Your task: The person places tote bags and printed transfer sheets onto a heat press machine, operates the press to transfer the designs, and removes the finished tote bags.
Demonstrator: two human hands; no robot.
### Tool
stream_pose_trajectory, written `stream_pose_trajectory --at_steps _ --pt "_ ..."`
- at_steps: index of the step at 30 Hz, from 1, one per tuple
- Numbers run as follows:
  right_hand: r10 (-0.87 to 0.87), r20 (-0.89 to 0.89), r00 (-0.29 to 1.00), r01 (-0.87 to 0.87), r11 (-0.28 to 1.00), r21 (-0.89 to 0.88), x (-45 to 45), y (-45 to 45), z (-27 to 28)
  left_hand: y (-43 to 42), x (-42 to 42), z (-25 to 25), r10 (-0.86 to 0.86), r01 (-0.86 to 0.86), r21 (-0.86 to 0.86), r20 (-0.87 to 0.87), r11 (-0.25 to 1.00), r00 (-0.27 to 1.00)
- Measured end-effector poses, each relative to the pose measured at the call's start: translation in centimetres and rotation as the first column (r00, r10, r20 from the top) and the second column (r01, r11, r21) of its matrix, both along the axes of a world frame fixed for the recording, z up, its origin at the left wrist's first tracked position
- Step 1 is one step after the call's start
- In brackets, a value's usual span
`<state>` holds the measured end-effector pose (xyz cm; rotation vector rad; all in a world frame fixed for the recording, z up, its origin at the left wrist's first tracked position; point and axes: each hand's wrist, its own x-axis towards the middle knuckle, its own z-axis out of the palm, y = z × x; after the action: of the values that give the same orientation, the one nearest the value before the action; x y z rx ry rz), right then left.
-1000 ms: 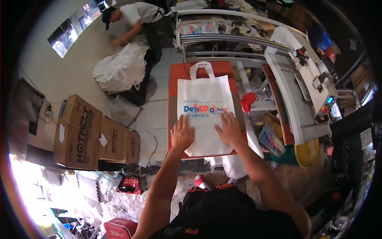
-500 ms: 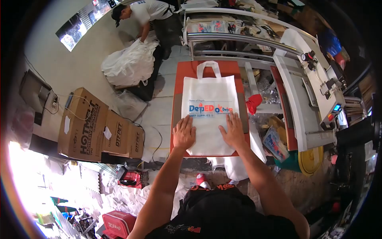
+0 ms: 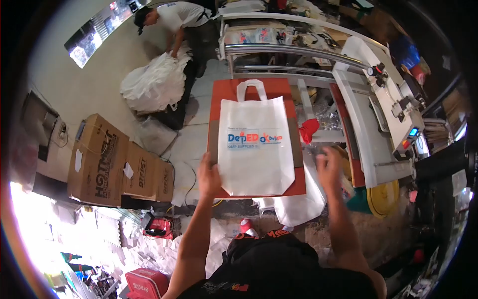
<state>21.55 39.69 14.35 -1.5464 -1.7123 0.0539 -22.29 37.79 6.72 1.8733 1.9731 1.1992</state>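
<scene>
A white bag (image 3: 256, 172) with looped handles lies flat on a red-orange board (image 3: 217, 92). Blue and red lettering reading "DepED" and "SBFP SUPPLIES" (image 3: 242, 138) runs across its middle. My left hand (image 3: 209, 177) is at the board's left edge beside the bag, fingers stretched out and holding nothing. Off to the right of the board is my right hand (image 3: 329, 172), slightly blurred, its fingers apart and nothing seen in them. More white bag material (image 3: 298, 207) hangs below the board's near right corner.
A heat-press machine (image 3: 368, 114) with a control box stands at right and behind. Cardboard boxes (image 3: 99, 164) stand at left. At the back left a person (image 3: 174, 20) bends over a heap of white bags (image 3: 154, 82). A red cooler (image 3: 147, 284) sits near my feet.
Both hands have come off the bag's face. My left hand moved out to the board's left edge, my right hand beyond its right edge. The bag stays on the board.
</scene>
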Motion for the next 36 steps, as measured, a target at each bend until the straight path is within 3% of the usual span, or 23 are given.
stream_pose_trajectory --at_steps 1,2,3,4,5,6,7,8,9,11,12,14,16,18,20,22,25,26,28,30,31,34,36 --pt "-0.144 0.035 0.989 0.143 0.990 0.018 3.9 -0.9 0.9 -2.5 -0.7 0.4 0.127 -0.128 -0.008 0.183 0.992 0.975" --pt "-0.308 0.072 0.949 0.305 0.951 0.045 8.3 -2.4 1.8 -4.4 -3.8 -2.9 0.184 -0.186 0.018 0.070 0.982 0.980" --pt "-0.401 0.182 0.898 0.387 0.916 0.108 13.0 -3.5 2.7 -6.7 -4.9 -2.6 0.174 -0.151 -0.094 0.693 0.984 0.699" --pt "-0.498 0.289 0.818 0.467 0.867 0.172 17.4 -4.4 3.7 -9.2 -6.6 -4.7 0.224 -0.244 -0.091 0.765 0.966 0.603" --pt "-0.554 0.319 0.769 0.515 0.832 0.206 21.1 -5.2 4.7 -11.9 -7.6 -5.0 0.397 -0.371 -0.142 0.327 0.918 0.857" --pt "-0.599 0.345 0.723 0.549 0.801 0.239 24.4 -5.5 5.8 -14.4 -11.4 -12.0 0.417 -0.417 0.021 -0.107 0.909 0.903" --pt "-0.642 0.407 0.650 0.554 0.767 0.325 26.7 -5.6 7.0 -16.7 -10.3 -10.4 0.494 -0.473 -0.162 0.136 0.866 0.859" --pt "-0.669 0.459 0.585 0.535 0.743 0.402 28.2 -5.3 7.9 -19.4 -11.5 -11.5 0.340 -0.352 -0.102 -0.115 0.931 0.933" --pt "-0.681 0.456 0.573 0.543 0.732 0.411 29.5 -5.0 8.4 -21.2 -11.5 -11.6 0.351 -0.355 -0.275 -0.063 0.894 0.934" --pt "-0.644 0.606 0.466 0.474 0.761 0.444 31.2 -3.4 8.7 -26.0 -13.5 -16.2 0.157 -0.303 -0.358 -0.383 0.883 0.910" --pt "-0.627 0.601 0.496 0.444 0.778 0.445 31.8 -2.6 8.7 -28.7 -14.7 -19.2 0.094 -0.242 -0.368 -0.377 0.898 0.921" --pt "-0.434 0.653 0.621 0.539 0.841 0.047 33.0 -0.5 7.9 -32.6 -13.7 -20.0 0.171 -0.287 -0.672 -0.235 0.683 0.957" --pt "-0.451 0.532 0.717 0.564 0.824 -0.060 33.3 0.6 8.3 -35.3 -14.9 -24.3 -0.120 -0.133 -0.734 -0.282 0.666 0.952" --pt "-0.505 0.581 0.639 0.589 0.806 0.052 32.9 0.4 7.9 -36.4 -13.9 -25.0 -0.328 -0.041 -0.796 -0.295 0.603 0.897" --pt "-0.476 0.583 0.659 0.525 0.846 0.097 32.3 0.1 7.4 -36.8 -10.6 -20.4 -0.163 -0.039 -0.832 -0.155 0.554 0.974" --pt "-0.452 0.585 0.674 0.471 0.872 0.131 30.6 -0.4 7.8 -37.9 -10.9 -25.5 -0.332 0.027 -0.733 -0.275 0.680 0.902" --pt "-0.346 0.500 0.794 0.331 0.936 0.122 25.6 -0.8 7.9 -36.5 -8.7 -26.5 -0.259 -0.033 -0.704 -0.305 0.709 0.917" --pt "-0.311 0.475 0.823 0.282 0.950 0.134 24.1 -0.9 7.8 -34.8 -6.7 -22.0 -0.513 0.060 -0.759 -0.377 0.648 0.771" --pt "-0.186 0.433 0.882 0.125 0.978 0.166 20.5 -1.5 8.4 -32.7 -3.2 -19.6 -0.371 -0.037 -0.767 -0.351 0.640 0.859" --pt "0.060 0.330 0.942 -0.029 0.995 -0.100 18.1 -2.1 9.6 -31.0 1.0 -16.5 -0.141 -0.120 -0.753 -0.273 0.647 0.952" --pt "0.155 0.315 0.936 -0.152 0.988 -0.034 16.8 -2.3 10.2 -30.5 3.2 -15.1 0.089 -0.195 -0.746 -0.181 0.637 0.980" --pt "0.309 0.439 0.844 -0.332 0.943 -0.026 15.9 -1.8 10.8 -30.6 8.9 -13.8 0.331 -0.208 -0.680 0.054 0.704 0.942" --pt "0.444 0.342 0.828 -0.479 0.877 0.022 14.2 -1.0 9.1 -32.3 12.8 -13.7 0.376 -0.230 -0.700 0.059 0.677 0.925"
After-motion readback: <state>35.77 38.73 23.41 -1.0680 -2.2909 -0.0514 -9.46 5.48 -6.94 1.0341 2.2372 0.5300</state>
